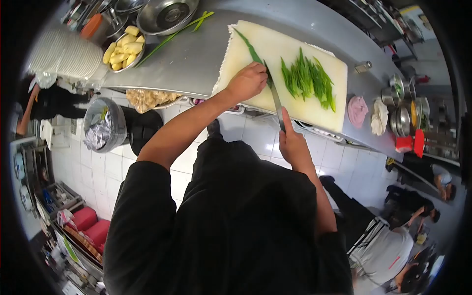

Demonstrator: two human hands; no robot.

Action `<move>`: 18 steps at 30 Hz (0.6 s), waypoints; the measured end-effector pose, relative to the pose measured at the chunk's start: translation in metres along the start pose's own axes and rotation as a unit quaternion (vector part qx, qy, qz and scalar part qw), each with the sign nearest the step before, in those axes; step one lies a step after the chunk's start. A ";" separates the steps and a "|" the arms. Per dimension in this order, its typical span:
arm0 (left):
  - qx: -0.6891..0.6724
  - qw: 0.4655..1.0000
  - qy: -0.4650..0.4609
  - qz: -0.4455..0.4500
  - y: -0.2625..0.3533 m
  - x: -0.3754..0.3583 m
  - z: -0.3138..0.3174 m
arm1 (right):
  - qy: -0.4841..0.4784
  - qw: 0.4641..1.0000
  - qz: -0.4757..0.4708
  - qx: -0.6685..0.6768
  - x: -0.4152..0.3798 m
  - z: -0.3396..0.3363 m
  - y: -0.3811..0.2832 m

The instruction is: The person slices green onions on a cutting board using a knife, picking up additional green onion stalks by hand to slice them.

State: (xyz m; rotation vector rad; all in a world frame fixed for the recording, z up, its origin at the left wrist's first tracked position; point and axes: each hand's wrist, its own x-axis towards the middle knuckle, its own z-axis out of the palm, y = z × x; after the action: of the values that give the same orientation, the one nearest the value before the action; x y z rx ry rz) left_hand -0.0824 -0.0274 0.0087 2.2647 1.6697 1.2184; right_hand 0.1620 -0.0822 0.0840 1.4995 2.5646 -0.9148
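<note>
My left hand (pixel 248 80) is closed over a long green scallion stalk (pixel 247 45) on the white cutting board (pixel 265 39). The stalk's far end reaches toward the board's upper left corner. In my right hand (pixel 295 146) is a kitchen knife (pixel 276 101), its blade lying across the board with the tip close beside my left fingers. Several slant-cut green pieces (pixel 309 81) lie in a loose pile to the right of the blade. A cloth with a frilled edge shows under the board's left side.
Left on the steel counter (pixel 196 64) stand a bowl of peeled yellow pieces (pixel 125 49), a metal bowl (pixel 167 14) and stacked plates (pixel 61 54). Pink (pixel 357 109) and white (pixel 379 116) cloths lie right of the board. A lined bin (pixel 104 125) stands below. Other people are at the lower right.
</note>
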 end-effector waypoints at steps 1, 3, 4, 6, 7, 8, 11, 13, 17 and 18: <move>0.001 1.000 -0.006 0.001 0.001 -0.001 -0.002 | -0.001 1.000 0.006 0.001 -0.002 0.002 0.001; 0.000 1.000 -0.009 0.002 0.001 0.001 -0.002 | -0.005 1.000 0.009 -0.005 -0.003 0.002 0.005; -0.002 1.000 -0.008 0.000 0.002 0.001 -0.002 | 0.001 1.000 0.009 -0.005 -0.009 0.003 0.006; -0.003 1.000 -0.003 0.001 0.000 0.001 -0.002 | 0.003 1.000 -0.002 0.012 -0.015 0.000 0.014; -0.003 1.000 0.001 0.006 0.000 0.001 -0.001 | 0.003 1.000 -0.008 0.020 -0.016 -0.002 0.019; -0.002 1.000 0.004 0.009 0.000 0.000 -0.001 | 0.028 0.999 -0.017 0.022 -0.013 -0.004 0.023; 0.015 1.000 0.008 -0.008 0.009 0.001 0.000 | 0.068 0.997 0.019 0.032 0.003 -0.016 0.031; -0.014 1.000 -0.010 0.012 0.019 -0.003 0.008 | 0.068 0.997 0.017 0.027 0.000 -0.024 0.027; -0.057 0.998 -0.009 0.001 0.041 -0.010 0.010 | 0.042 0.998 0.024 0.032 -0.016 -0.030 0.014; -0.050 0.999 0.003 -0.001 0.039 -0.009 0.009 | 0.040 0.999 0.020 0.028 -0.021 -0.029 0.012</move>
State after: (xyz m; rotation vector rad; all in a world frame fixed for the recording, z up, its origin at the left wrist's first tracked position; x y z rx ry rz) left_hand -0.0476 -0.0475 0.0170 2.2014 1.5752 1.2801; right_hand 0.1898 -0.0801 0.1086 1.6285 2.5732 -0.9491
